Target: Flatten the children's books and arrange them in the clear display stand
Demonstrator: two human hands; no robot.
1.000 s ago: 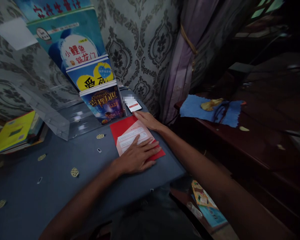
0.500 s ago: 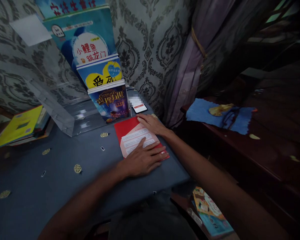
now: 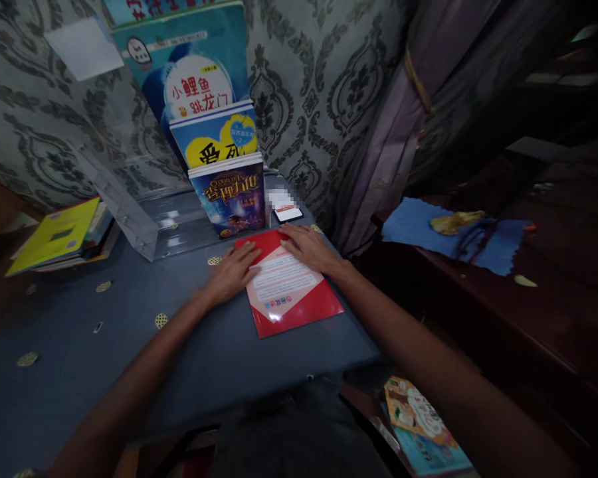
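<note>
A thin red book (image 3: 299, 313) with a pale pink panel of printed text lies on the blue tablecloth (image 3: 189, 378), its lettering upside down to me. My left hand (image 3: 232, 272) rests at the book's far left edge, fingers stretched over the cover. Across from it, my right hand (image 3: 309, 248) lies along the far right edge with extended fingers. Just beyond the book, a dark-blue storybook (image 3: 232, 199) stands at the front of a clear acrylic rack (image 3: 129, 216). Close to my right fingertips is a phone (image 3: 288, 213) with a lit screen.
More books, such as a teal one (image 3: 204, 50), stand behind in the rack. A pile topped by a yellow book (image 3: 60, 236) lies left. Right, a dark red wooden surface (image 3: 543, 318) bears a blue cloth (image 3: 408, 226). Colourful books (image 3: 423, 425) lie below the table edge.
My left hand has slid from the book's near part up to its far left edge, uncovering the lower cover. My right hand stays at the far right edge. The view has shifted slightly.
</note>
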